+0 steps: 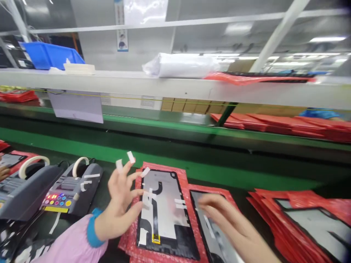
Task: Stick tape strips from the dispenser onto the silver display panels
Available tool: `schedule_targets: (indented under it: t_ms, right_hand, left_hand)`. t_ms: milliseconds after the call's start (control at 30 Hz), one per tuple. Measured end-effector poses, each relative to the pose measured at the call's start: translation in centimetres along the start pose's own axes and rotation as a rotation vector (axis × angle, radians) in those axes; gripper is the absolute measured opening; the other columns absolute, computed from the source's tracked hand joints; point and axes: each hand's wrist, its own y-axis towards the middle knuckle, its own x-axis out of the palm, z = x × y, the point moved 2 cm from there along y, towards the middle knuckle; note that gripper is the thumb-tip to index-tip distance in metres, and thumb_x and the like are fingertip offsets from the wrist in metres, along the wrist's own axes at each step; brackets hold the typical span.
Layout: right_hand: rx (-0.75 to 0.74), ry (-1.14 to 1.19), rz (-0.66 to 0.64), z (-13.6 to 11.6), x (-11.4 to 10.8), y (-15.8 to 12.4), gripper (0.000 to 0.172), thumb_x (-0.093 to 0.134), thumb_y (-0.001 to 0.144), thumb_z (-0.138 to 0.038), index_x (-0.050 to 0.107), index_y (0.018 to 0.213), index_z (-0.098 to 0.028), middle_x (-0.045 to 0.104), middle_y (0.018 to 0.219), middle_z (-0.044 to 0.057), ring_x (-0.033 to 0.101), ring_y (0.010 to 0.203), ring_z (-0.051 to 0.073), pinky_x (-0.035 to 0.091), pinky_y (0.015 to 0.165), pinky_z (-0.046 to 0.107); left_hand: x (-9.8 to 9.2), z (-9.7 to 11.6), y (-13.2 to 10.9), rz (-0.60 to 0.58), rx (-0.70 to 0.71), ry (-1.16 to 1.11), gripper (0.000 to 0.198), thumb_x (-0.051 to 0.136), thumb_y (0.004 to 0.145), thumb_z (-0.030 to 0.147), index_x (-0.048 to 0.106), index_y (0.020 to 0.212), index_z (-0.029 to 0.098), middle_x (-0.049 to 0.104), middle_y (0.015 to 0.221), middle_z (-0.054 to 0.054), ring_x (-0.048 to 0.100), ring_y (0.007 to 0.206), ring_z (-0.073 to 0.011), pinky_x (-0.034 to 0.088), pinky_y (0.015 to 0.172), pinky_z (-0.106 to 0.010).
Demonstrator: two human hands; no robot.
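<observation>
My left hand (pixel 120 201), in a pink sleeve with a blue cuff, has its fingers spread at the left edge of a tablet screen panel (pixel 167 208). Short white tape strips (pixel 131 157) cling to several of its fingertips. The panel lies back side up on red bubble wrap (pixel 131 237), with a dark flex cable, a yellow-edged connector (pixel 156 239) and white strips on its right side. Over a second panel (pixel 219 237) hovers my right hand (pixel 225 215), slightly blurred, fingers stretched out and nothing visible in them.
Two grey tape dispensers (pixel 72 186) with white rolls stand at left. More panels in red bubble wrap (pixel 298 223) are stacked at right. Behind runs a green-edged conveyor (pixel 219 164) below a white shelf (pixel 120 81) bearing a blue bin (pixel 52 54). Another person's hand (pixel 3 171) shows far left.
</observation>
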Motion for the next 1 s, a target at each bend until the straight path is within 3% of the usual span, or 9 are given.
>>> schedule_targets:
  t_ms: [33,67,133,233,367,500,633,767,1000]
  right_hand:
    - [0.021,0.045,-0.140,-0.4,1.5,1.1,0.041,0.053,0.085,-0.066,0.067,0.095,-0.029,0.066,0.101,0.007,0.061,0.097,0.026,0.054,0.079,0.034]
    - [0.031,0.071,-0.198,-0.8,2.8,2.2,0.046,0.052,0.082,-0.069,0.067,0.096,-0.028,0.064,0.105,0.008,0.059,0.101,0.027,0.053,0.082,0.037]
    - [0.037,0.090,-0.246,-1.2,5.1,4.1,0.053,0.052,0.078,-0.074,0.068,0.090,-0.025,0.060,0.113,0.011,0.054,0.113,0.030,0.049,0.090,0.042]
    - [0.064,0.104,-0.280,-0.8,7.0,5.6,0.049,0.054,0.077,-0.070,0.067,0.077,-0.023,0.058,0.115,0.012,0.050,0.117,0.031,0.040,0.101,0.047]
    - [0.060,0.102,-0.329,0.7,7.1,6.7,0.032,0.060,0.079,-0.053,0.067,0.071,-0.023,0.058,0.114,0.010,0.051,0.115,0.030,0.039,0.100,0.046]
    - [0.080,-0.135,-0.300,1.8,6.6,8.7,0.015,0.063,0.079,-0.036,0.070,0.070,-0.025,0.062,0.111,0.006,0.050,0.113,0.030,0.035,0.100,0.049]
    - [0.140,-0.362,-0.288,1.9,7.3,9.9,0.024,0.062,0.082,-0.033,0.066,0.061,-0.024,0.064,0.107,0.004,0.050,0.108,0.030,0.036,0.093,0.049]
    - [0.182,-0.413,-0.301,1.5,8.3,9.8,0.030,0.061,0.084,-0.034,0.062,0.056,-0.023,0.064,0.104,0.002,0.049,0.107,0.028,0.036,0.087,0.045]
    - [0.157,-0.468,-0.281,2.0,9.0,9.6,0.028,0.062,0.085,-0.034,0.063,0.060,-0.022,0.062,0.103,0.001,0.050,0.103,0.026,0.035,0.082,0.042]
  left_hand:
    - [0.9,-1.0,1.0,-0.019,-0.019,-0.046,0.071,0.053,0.092,0.015,0.018,0.137,0.057,0.013,0.158,-0.003,0.040,0.132,-0.0276,0.055,0.088,-0.047]
    - [1.5,-1.9,1.7,-0.021,-0.037,-0.079,0.070,0.053,0.092,0.017,0.017,0.137,0.057,0.012,0.158,-0.003,0.039,0.133,-0.0265,0.054,0.088,-0.045]
    - [1.9,-3.2,2.4,0.000,-0.065,-0.111,0.069,0.054,0.092,0.020,0.017,0.138,0.055,0.012,0.158,-0.003,0.038,0.133,-0.0254,0.053,0.088,-0.042]
    - [1.9,-4.1,2.2,-0.010,-0.071,-0.097,0.069,0.052,0.093,0.021,0.013,0.139,0.055,0.012,0.158,-0.005,0.038,0.133,-0.0246,0.052,0.088,-0.040]
    - [1.9,-5.0,2.1,-0.036,-0.129,-0.056,0.071,0.049,0.094,0.020,0.007,0.140,0.054,0.006,0.159,-0.005,0.036,0.135,-0.0258,0.053,0.090,-0.044]
    - [1.4,-5.9,2.7,0.001,-0.140,0.079,0.069,0.048,0.093,0.019,0.007,0.139,0.049,-0.001,0.159,-0.003,0.029,0.138,-0.0259,0.050,0.097,-0.049]
    - [0.9,-6.7,3.2,-0.016,-0.151,0.131,0.068,0.045,0.093,0.014,0.007,0.138,0.049,-0.003,0.157,-0.004,0.028,0.136,-0.0243,0.052,0.095,-0.047]
    - [1.0,-7.5,3.2,-0.083,-0.162,0.136,0.075,0.044,0.090,0.009,0.004,0.140,0.048,-0.005,0.157,-0.005,0.029,0.135,-0.0241,0.053,0.093,-0.043]
    - [1.4,-9.1,2.9,-0.192,-0.189,0.159,0.084,0.047,0.087,0.006,-0.001,0.142,0.047,-0.001,0.157,-0.008,0.031,0.135,-0.0256,0.052,0.094,-0.042]
